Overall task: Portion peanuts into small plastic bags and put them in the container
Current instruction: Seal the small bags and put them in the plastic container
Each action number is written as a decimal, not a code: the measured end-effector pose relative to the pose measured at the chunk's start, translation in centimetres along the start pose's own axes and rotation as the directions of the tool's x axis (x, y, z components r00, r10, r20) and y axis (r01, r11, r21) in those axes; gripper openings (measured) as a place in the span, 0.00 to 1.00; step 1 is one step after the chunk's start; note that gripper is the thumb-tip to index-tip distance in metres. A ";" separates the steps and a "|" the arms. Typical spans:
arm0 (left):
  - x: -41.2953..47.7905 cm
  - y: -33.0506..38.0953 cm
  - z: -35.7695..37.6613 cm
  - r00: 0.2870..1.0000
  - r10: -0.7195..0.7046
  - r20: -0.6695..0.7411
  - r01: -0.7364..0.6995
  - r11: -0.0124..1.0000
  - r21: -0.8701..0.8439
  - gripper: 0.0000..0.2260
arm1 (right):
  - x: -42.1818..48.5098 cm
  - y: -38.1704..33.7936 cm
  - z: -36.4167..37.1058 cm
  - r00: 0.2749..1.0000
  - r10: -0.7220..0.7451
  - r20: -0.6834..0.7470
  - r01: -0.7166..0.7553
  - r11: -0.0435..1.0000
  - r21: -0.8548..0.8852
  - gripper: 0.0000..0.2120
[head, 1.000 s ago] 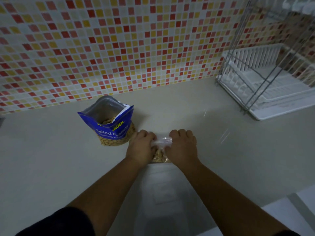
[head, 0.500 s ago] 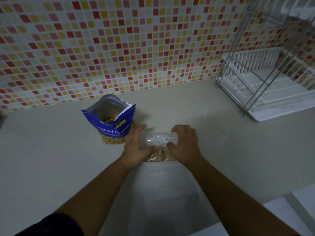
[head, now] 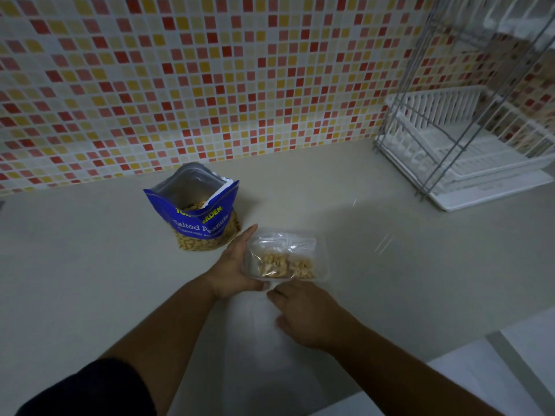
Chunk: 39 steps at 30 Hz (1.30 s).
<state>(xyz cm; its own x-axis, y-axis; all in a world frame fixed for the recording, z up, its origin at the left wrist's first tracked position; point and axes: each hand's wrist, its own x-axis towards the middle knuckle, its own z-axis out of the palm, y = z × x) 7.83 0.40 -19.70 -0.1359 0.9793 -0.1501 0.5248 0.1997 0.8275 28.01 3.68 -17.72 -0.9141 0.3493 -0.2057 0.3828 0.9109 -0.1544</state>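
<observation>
Beside left hand (head: 231, 271), small bag (head: 285, 259) crosswise.

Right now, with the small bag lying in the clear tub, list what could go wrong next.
1. The open peanut pouch stands just behind the left hand; a careless pull back might tip it and spill it.
2. I cannot tell whether the small bag is sealed; nuts may leak into the tub.
3. The right hand is by the tub's front edge and could nudge it.
</observation>
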 end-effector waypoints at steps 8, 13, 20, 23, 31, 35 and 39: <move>0.1 0.1 0.1 0.999 -0.027 -0.026 0.029 0.998 0.051 0.55 | -1.5 0.1 0.2 0.980 -0.132 0.149 0.137 0.990 -0.020 0.58; 0.1 -0.3 0.1 0.998 -0.065 -0.016 0.065 0.998 0.026 0.58 | -1.1 -0.3 -0.2 0.978 -0.098 0.185 0.093 0.995 0.038 0.62; 0.0 -0.6 0.4 0.993 -0.109 -0.041 0.109 0.994 -0.010 0.60 | -0.8 0.2 -0.5 0.983 -0.011 0.185 -0.031 0.974 0.225 0.51; 0.0 -0.8 0.5 0.993 -0.106 -0.051 0.106 0.994 -0.008 0.59 | -0.7 0.3 -0.7 0.981 0.042 0.190 -0.106 0.934 0.342 0.38; -0.2 -1.0 0.5 0.994 -0.081 -0.073 0.081 0.997 -0.002 0.61 | 0.1 2.1 -4.3 0.986 0.149 -0.073 -0.058 0.722 0.689 0.12; -0.5 -1.7 0.7 0.996 -0.039 -0.077 0.040 0.999 0.018 0.59 | 3.1 4.3 -7.1 0.913 0.345 -0.218 -0.070 0.659 0.749 0.11; -0.9 -1.8 0.8 0.995 -0.046 -0.087 0.043 0.998 -0.035 0.58 | 7.2 6.0 -7.5 0.908 0.343 -0.242 -0.097 0.731 0.675 0.10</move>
<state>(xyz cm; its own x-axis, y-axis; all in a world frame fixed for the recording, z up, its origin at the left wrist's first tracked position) 7.71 -0.84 -21.44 -0.2328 0.9624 -0.1401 0.4883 0.2403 0.8389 22.72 13.34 -12.87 -0.7307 0.6826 -0.0060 0.4584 0.4841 -0.7453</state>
